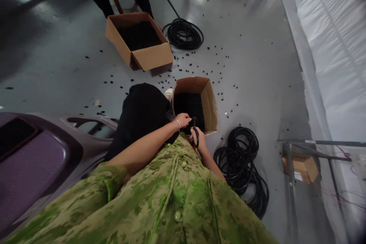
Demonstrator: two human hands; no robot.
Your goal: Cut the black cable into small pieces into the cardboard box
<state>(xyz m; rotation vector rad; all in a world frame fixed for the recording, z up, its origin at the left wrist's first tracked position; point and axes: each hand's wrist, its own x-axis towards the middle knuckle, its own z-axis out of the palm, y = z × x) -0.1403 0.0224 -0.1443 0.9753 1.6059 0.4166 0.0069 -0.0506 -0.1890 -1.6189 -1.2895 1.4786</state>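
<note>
My right hand (199,138) is closed around the handles of dark scissors (195,131), whose blades point away from me over the near edge of a cardboard box (211,110). Just left of the blades, my left hand (183,119) is pinched on something small and dark that I cannot make out. Many small black pieces (188,103) fill the bottom of the box. The two hands are close together but apart.
A second box (156,57) of black pieces stands ahead, by a seated person. Black hose coils lie beyond (184,34) and at right (241,160). Black bits dot the floor. A purple chair (42,164) is at left, a metal frame (290,175) at right.
</note>
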